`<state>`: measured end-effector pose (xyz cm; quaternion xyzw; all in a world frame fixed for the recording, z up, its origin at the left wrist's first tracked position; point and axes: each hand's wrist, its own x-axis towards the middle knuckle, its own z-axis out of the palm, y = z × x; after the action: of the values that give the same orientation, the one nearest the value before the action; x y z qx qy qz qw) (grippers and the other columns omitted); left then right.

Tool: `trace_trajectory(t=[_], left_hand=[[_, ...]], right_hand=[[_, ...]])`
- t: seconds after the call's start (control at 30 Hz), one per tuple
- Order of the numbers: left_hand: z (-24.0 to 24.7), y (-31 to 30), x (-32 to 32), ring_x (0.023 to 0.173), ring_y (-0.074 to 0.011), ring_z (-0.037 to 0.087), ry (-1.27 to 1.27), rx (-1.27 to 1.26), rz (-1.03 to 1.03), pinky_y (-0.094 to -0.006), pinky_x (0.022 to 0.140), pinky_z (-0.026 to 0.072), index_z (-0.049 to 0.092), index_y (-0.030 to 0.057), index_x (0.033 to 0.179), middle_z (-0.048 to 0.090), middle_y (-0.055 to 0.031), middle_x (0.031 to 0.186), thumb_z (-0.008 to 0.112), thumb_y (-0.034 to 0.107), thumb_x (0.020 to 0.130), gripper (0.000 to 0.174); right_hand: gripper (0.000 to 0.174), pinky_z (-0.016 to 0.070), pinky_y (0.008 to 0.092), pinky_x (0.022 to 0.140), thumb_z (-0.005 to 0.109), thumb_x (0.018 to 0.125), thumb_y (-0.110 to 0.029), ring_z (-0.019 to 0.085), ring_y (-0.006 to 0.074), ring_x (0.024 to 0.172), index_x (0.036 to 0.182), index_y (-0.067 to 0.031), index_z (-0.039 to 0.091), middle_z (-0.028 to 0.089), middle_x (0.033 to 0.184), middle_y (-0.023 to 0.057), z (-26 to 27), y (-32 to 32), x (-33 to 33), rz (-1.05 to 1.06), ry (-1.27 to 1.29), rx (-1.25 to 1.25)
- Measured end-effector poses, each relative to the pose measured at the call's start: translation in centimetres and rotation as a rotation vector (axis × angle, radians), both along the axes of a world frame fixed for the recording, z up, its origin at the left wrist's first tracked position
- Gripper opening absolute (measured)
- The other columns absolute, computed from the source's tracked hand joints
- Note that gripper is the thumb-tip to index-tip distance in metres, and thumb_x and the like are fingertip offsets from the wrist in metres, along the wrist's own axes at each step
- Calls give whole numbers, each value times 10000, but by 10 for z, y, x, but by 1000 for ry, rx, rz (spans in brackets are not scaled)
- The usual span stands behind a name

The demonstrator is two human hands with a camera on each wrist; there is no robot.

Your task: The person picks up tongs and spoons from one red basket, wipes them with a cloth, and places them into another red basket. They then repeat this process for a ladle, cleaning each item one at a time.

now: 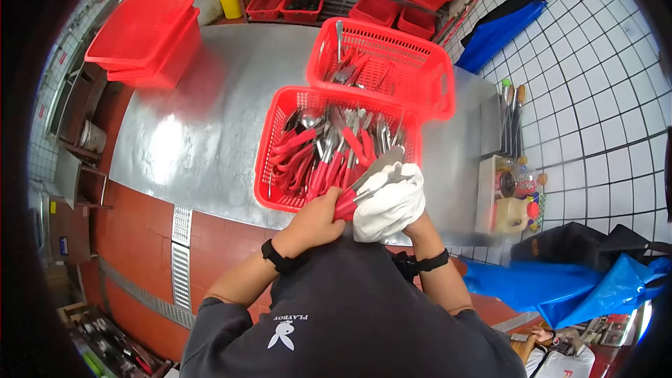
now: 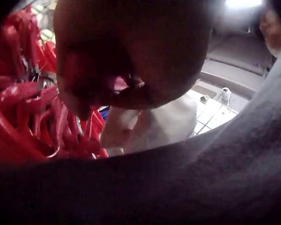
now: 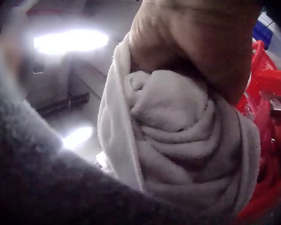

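In the head view my left hand (image 1: 316, 222) grips the red handle of metal tongs (image 1: 381, 162), held over the near edge of a full basket. A bunched white cloth (image 1: 388, 206) lies against the metal part, and my right hand (image 1: 418, 227) holds this cloth from below, its fingers mostly hidden. The right wrist view shows the folded cloth (image 3: 173, 122) filling the palm side of my right hand (image 3: 192, 42). Dark and close, my left hand (image 2: 145, 51) blocks much of the left wrist view. Red-handled tongs (image 1: 329, 168) and other metal utensils fill the near red basket (image 1: 262, 168).
A second red basket (image 1: 448, 84) with fewer utensils stands behind, against the near one. Stacked red baskets (image 1: 150, 42) sit at the steel table's (image 1: 168, 147) far left. At right are a bottle tray (image 1: 486, 196) and upright knives (image 1: 514, 119) by the tiled wall.
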<state>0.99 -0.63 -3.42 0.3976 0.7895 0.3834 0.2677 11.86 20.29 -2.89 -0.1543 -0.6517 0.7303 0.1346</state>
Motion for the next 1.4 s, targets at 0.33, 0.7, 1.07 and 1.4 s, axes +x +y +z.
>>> trace_trajectory(t=[0.33,0.7,1.07,1.4], left_hand=[[20,0,1,939,-478,631,8,-55,-102,-523,830,492,396,-64,1273,624,-338,987,603,148,820,541],[14,-50,-13,951,-444,632,-124,61,-76,-453,823,501,501,8,1235,645,-255,1015,638,124,729,536],[37,-1,7,907,-413,649,-202,42,-353,-446,792,507,420,9,1311,631,-255,982,641,99,740,619],[27,-13,-10,1002,-447,624,-223,-46,-335,-488,858,493,420,-5,1321,635,-292,1037,650,150,767,620]], right_hand=[[276,490,318,947,527,1010,-168,593,164,1072,1269,-73,540,622,1171,75,-3,-16,-3,-116,31,-153],[286,538,351,878,483,1025,-291,612,210,988,1188,-68,557,604,1164,82,34,111,49,-403,413,-90],[175,509,294,850,615,901,-163,625,149,888,1037,-58,648,667,997,45,-16,14,15,279,63,-79],[112,400,283,561,587,852,-115,522,126,624,754,-67,562,566,697,16,45,46,-19,-19,-125,1081]])
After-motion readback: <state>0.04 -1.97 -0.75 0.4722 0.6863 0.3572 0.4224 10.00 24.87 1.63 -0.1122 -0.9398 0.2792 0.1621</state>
